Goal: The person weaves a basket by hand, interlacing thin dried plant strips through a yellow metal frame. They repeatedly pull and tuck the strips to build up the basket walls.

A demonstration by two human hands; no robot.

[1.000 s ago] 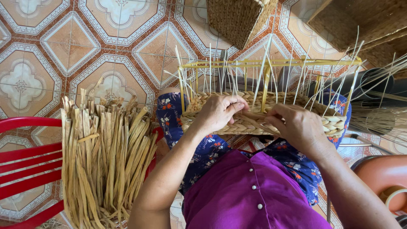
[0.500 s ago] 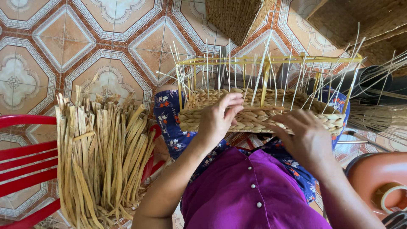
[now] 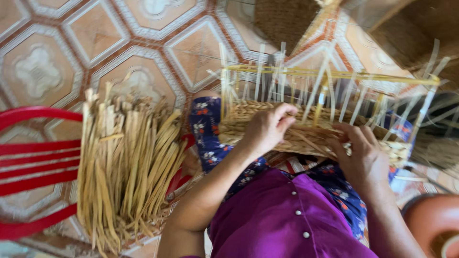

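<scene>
Far left: red plastic chair [image 3: 33, 162], its slats partly under a bundle of dried straw strips [image 3: 129, 167] that stands just left of the person's knee. Centre: left hand [image 3: 265, 131] rests on the near wall of a half-woven straw basket [image 3: 306, 134] on the lap, fingers [image 3: 282, 114] curled over the woven rim, gripping the weave. Upright pale stakes [image 3: 306, 81] rise from the basket with a yellow rod across the top. Right: right hand [image 3: 361, 153] pressed on the basket's near edge, fingers bent and closed on a strand, blurred. Purple shirt [image 3: 282, 220] near. Patterned tile floor [image 3: 95, 48] far. Orange tub [image 3: 430, 224] near right
</scene>
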